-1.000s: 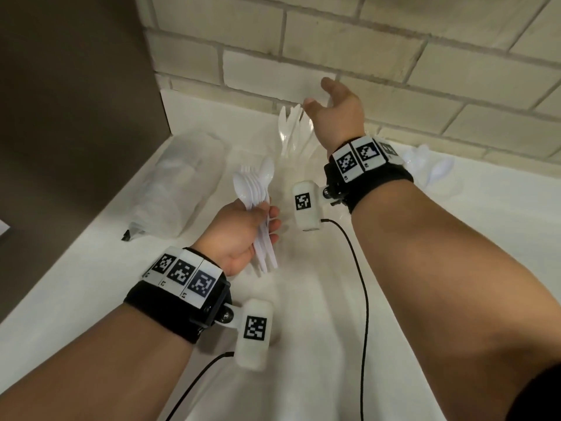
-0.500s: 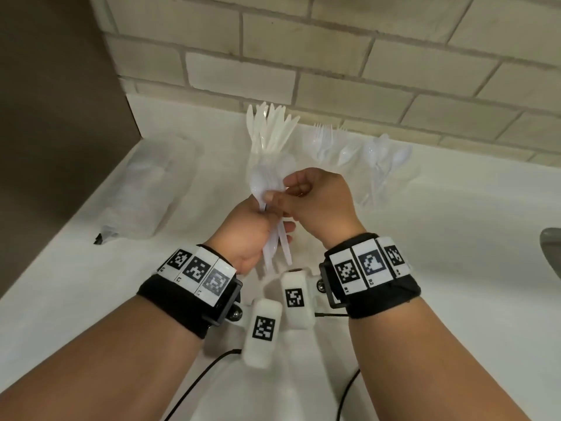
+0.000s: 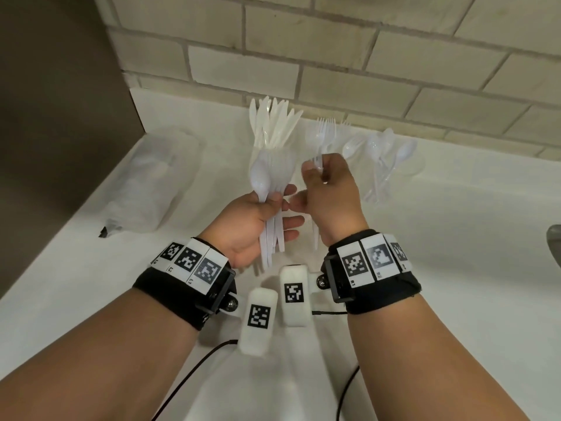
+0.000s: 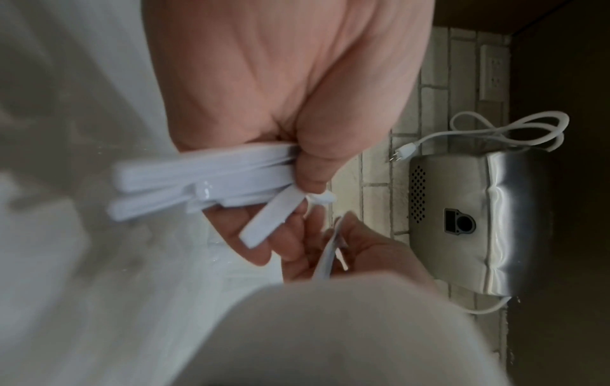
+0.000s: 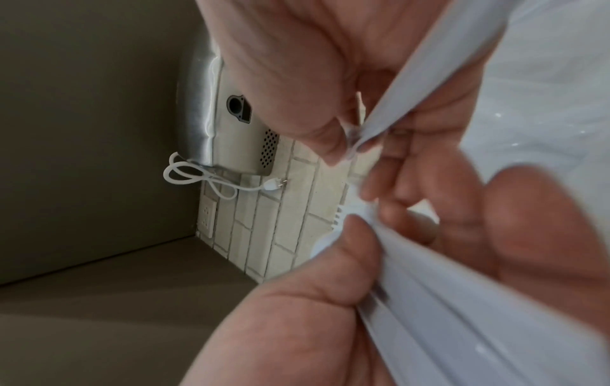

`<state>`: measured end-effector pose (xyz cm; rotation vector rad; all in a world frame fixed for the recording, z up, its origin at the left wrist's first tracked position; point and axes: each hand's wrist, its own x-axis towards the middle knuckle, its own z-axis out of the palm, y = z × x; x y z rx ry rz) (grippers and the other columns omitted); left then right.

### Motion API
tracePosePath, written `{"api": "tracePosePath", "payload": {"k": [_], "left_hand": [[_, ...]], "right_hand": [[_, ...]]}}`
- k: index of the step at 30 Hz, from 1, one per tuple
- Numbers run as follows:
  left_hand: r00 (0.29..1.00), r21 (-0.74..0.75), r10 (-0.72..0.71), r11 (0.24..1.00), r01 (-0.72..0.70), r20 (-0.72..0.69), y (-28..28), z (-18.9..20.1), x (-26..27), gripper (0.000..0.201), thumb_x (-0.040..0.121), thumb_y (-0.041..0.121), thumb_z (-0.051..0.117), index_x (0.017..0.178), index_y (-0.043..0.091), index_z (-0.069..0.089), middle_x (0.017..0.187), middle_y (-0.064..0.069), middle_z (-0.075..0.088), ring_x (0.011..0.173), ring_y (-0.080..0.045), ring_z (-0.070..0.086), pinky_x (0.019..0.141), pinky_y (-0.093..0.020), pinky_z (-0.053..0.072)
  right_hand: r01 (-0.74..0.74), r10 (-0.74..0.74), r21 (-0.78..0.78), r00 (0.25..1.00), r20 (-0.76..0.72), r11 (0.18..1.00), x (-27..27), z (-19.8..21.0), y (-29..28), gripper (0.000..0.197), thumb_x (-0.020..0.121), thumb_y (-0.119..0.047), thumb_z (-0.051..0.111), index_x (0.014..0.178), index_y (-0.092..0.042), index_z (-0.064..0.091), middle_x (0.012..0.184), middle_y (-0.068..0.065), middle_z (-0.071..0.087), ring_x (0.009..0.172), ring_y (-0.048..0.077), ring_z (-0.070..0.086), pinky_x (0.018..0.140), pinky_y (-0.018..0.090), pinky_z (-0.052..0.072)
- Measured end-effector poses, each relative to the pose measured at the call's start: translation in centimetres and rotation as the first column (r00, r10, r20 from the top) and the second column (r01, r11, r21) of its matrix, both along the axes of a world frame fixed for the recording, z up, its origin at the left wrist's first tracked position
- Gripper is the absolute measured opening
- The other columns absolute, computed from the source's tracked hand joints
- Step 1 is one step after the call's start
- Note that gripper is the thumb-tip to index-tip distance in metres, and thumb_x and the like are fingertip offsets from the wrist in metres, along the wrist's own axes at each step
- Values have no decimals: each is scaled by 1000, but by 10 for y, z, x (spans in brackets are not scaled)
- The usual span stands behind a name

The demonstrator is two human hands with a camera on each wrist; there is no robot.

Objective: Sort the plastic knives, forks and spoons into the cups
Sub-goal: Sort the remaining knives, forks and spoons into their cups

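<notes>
Above the white counter (image 3: 455, 268), the left hand (image 3: 252, 226) grips a bundle of white plastic cutlery (image 3: 270, 214) by its handles; the right hand (image 3: 329, 196) pinches one thin white plastic fork (image 3: 320, 153) mid-handle. Light, slick and springy, these pieces are best held at the stiff handles, near the far clear cups (image 3: 391, 171).

A clear bag (image 3: 145, 183) lies on the white surface (image 3: 455, 268) at ten o'clock. On the brick wall (image 3: 334, 56), a steel dryer (image 4: 468, 224), white cord (image 4: 515, 133), and outlet (image 4: 493, 73).
</notes>
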<state>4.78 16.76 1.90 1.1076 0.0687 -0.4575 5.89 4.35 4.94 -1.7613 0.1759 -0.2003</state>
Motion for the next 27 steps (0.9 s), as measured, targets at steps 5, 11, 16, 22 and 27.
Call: {"api": "tracePosePath", "payload": {"k": [5, 11, 16, 22, 27], "left_hand": [[999, 54, 49, 997, -49, 5, 2, -1, 2, 12, 98, 17, 50, 100, 15, 62, 84, 0, 58, 55, -12, 57, 62, -31, 48], [999, 100, -11, 995, 6, 49, 0, 0, -2, 14, 97, 15, 50, 101, 22, 62, 71, 12, 68, 64, -10, 56, 67, -30, 43], [999, 83, -2, 997, -2, 53, -1, 1, -4, 14, 96, 12, 51, 100, 20, 62, 79, 9, 70, 58, -9, 54, 60, -28, 40], [998, 86, 10, 996, -16, 65, 1, 0, -4, 13, 96, 10, 51, 98, 17, 62, 81, 2, 66, 57, -11, 51, 57, -28, 39], [995, 127, -33, 992, 21, 95, 3, -1, -5, 18, 96, 10, 50, 94, 21, 65, 78, 3, 64, 57, -12, 55, 59, -30, 45]], "right_hand": [[-65, 64, -97, 998, -6, 993, -1, 1, -1, 14, 86, -27, 68, 86, -25, 54, 67, -7, 53, 53, 4, 53, 58, 28, 45], [-66, 69, -107, 997, 21, 992, 1, -4, 0, 21, 83, -15, 70, 102, -19, 60, 72, 3, 60, 70, 21, 69, 70, 29, 57], [-67, 74, -115, 996, 57, 991, 3, 0, 0, 37, 81, -21, 73, 113, -25, 55, 74, 0, 57, 69, 13, 63, 69, 24, 55], [-38, 46, -75, 994, 103, 996, 4, 3, 2, 45, 80, -17, 73, 118, -30, 53, 74, -5, 57, 71, 11, 62, 65, 22, 55], [-17, 38, -126, 986, 160, 992, 7, 1, 4, 35, 77, -15, 72, 105, -32, 59, 89, 7, 62, 86, 26, 62, 77, 44, 57]]}}
